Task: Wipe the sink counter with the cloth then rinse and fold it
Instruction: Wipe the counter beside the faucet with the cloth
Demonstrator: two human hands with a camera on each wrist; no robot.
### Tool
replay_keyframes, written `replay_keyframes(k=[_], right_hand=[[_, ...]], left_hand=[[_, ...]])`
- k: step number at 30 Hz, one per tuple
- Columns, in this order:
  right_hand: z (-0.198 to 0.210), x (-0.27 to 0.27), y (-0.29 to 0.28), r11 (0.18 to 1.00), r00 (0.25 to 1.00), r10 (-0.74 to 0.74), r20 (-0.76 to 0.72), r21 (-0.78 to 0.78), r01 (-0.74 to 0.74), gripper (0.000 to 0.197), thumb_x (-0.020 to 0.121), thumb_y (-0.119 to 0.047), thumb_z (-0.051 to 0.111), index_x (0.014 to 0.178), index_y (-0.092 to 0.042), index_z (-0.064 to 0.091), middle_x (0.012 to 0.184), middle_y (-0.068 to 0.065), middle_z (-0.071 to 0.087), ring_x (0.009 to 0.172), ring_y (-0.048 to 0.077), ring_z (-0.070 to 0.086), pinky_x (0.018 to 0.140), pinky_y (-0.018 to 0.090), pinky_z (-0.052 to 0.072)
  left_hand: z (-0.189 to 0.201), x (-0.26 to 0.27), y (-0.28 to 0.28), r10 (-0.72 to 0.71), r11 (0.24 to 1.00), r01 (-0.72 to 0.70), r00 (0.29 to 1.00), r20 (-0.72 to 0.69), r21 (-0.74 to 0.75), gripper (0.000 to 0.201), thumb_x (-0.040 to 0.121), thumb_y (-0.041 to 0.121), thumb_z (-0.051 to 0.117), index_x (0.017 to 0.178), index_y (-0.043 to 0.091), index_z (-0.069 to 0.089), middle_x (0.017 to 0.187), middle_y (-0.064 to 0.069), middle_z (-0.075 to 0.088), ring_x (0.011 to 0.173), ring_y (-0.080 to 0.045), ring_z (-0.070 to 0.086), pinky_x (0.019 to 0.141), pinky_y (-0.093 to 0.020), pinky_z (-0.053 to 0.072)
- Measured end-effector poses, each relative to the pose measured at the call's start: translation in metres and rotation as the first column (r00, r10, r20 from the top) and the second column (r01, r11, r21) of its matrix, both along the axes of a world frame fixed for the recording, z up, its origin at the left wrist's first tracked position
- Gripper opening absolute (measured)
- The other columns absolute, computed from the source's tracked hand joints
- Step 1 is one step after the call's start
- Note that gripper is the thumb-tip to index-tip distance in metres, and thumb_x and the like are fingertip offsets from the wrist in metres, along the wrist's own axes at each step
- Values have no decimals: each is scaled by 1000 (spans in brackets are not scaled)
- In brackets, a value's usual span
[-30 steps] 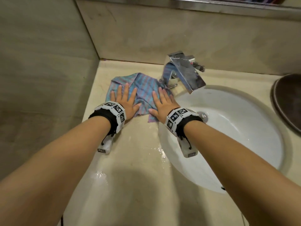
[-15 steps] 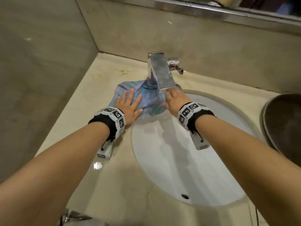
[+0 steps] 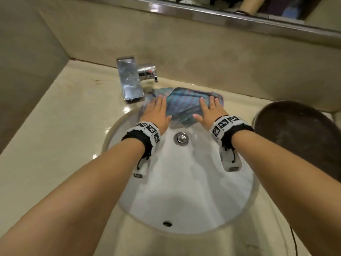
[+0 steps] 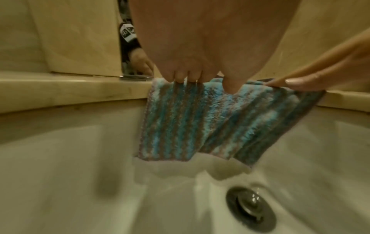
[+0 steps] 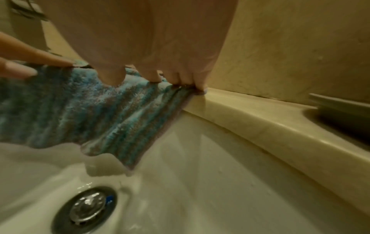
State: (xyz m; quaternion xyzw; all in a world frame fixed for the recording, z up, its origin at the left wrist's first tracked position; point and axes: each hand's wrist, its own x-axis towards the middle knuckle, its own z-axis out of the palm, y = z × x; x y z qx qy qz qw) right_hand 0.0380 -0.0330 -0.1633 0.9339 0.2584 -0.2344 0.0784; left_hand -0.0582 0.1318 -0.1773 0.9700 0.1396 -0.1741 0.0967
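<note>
A blue and grey striped cloth (image 3: 184, 104) lies on the beige counter (image 3: 64, 117) behind the white sink (image 3: 193, 191), just right of the chrome tap (image 3: 130, 80). Its near edge hangs over the rim into the basin (image 4: 190, 123) (image 5: 90, 114). My left hand (image 3: 156, 111) presses flat on the cloth's left part with straight fingers (image 4: 180, 76). My right hand (image 3: 209, 109) presses flat on its right part, fingers (image 5: 180, 77) spread and straight. Neither hand grips the cloth.
A dark round tray (image 3: 299, 137) sits on the counter at the right, close to my right wrist. The drain plug (image 3: 181, 138) lies in the basin below the cloth. Tiled walls close the left and back, with a mirror ledge (image 3: 221, 17) above.
Both hands have slid the cloth to the right, from left of the tap, past it, onto the back rim of the sink right of the tap.
</note>
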Motion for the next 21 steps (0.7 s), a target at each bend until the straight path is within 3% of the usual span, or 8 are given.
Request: replay_keyframes(k=[9,21], right_hand=[[-6,16,-8,998,998,-52,-32,34,53,76,93,-59,26,151,-21,-6,157,17,-13,146,35,-9,120,48,0],[-7,32,-1,1000,1000,-7,-8,-14,7,87,89,-65,31,150,-21,-12,157,17,-15,145,37,-11,118,52,-1]], left_hand=[[3,54,-13,101,995,-101,993,-67,8,68,100,42,19,149,2,-5,157,-16,-12,145,-36,-8,119,-44,-1],[-1,83,-2,124,992,-122,990,-62,28,69,99,43,22,149,2,-5,157,-16,-11,146,-32,-6,119,-43,2]])
